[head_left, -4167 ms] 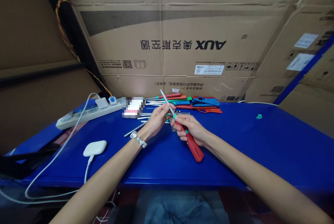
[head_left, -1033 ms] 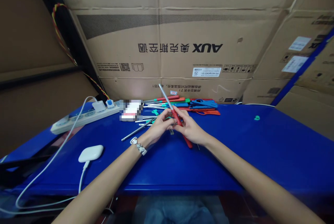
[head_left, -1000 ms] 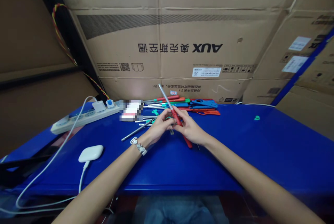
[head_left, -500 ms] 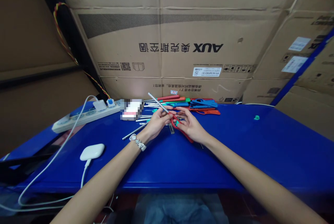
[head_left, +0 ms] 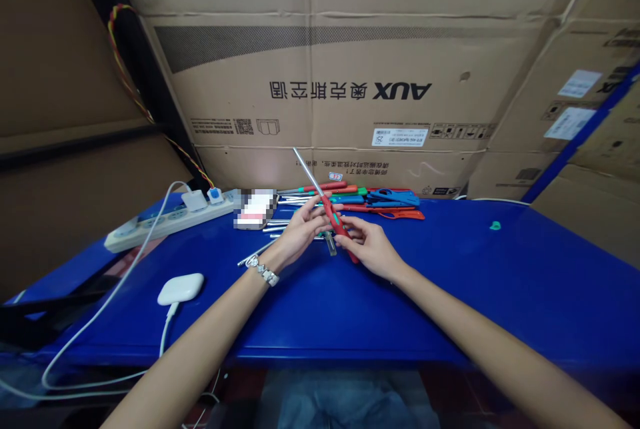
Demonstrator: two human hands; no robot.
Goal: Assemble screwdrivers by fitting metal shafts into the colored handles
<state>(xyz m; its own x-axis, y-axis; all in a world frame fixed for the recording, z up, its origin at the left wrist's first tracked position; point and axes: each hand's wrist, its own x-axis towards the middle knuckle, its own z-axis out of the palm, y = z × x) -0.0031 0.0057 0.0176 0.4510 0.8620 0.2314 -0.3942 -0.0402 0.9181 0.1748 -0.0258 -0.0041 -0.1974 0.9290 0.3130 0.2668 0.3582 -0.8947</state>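
A long-necked lighter (head_left: 341,228) with a red handle, green trigger and metal tube is held between both hands, tilted with its tube pointing up and to the left. My left hand (head_left: 301,228) is closed on it where the tube meets the handle. Around the lower handle, the fingers of my right hand (head_left: 371,247) are closed. Below the left fingers a small clear plastic piece (head_left: 331,244) shows, partly hidden. Behind the hands lies a pile of lighters with blue handles (head_left: 393,198), red handles and metal tubes. Loose metal tubes (head_left: 257,253) rest by my left hand.
A phone (head_left: 255,209) lies left of the pile, beside a power strip (head_left: 165,221) with plugs and cables. A white earbud case (head_left: 181,288) is at left on the blue table (head_left: 450,296). A small green piece (head_left: 495,225) lies at right. Cardboard (head_left: 350,49) stands behind.
The lighter has turned so its tube points more steeply upward and its handle faces me with the green trigger showing. The right hand has shifted slightly lower along the handle.
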